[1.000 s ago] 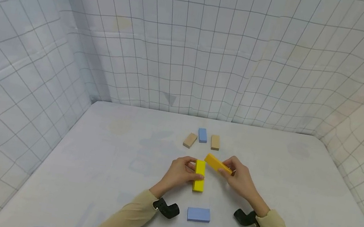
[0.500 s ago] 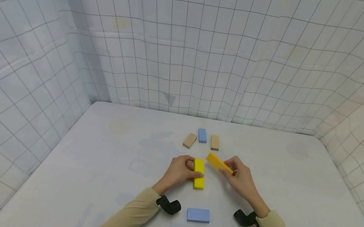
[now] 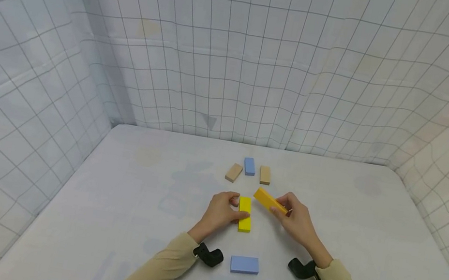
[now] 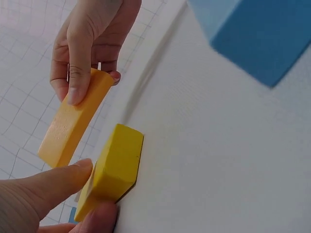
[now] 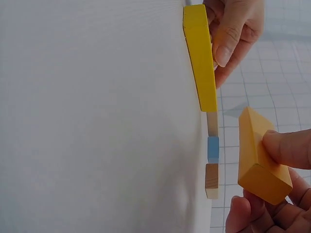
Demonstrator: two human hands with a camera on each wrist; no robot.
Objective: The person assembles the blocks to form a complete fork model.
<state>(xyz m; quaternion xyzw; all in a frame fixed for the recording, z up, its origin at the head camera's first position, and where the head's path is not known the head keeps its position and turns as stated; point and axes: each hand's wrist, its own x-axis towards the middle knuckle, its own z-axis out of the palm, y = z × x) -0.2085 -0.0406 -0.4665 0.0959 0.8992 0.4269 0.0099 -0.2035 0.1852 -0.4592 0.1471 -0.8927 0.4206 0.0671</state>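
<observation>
In the head view, my left hand (image 3: 219,212) is at a bright yellow block (image 3: 245,215) that lies lengthwise on the white table. Its thumb lies over the block's side, and a finger touches the lower side in the left wrist view; the index fingertip stands apart from the far end. My right hand (image 3: 295,221) pinches an orange-yellow block (image 3: 269,201) between thumb and fingers, held tilted in the air just right of the yellow block. The two blocks are apart. Some left-hand fingers are hidden behind the hand.
Beyond the hands lie a blue block (image 3: 249,166) and two wooden blocks, one at left (image 3: 234,173) and one at right (image 3: 265,175). A second blue block (image 3: 245,264) lies nearer, between the wrists. White gridded cloth (image 3: 234,78) surrounds the table.
The yellow block has turned a little, its far end shifting slightly left and its near end drawing back. The left index finger has parted from it. The right hand is almost still.
</observation>
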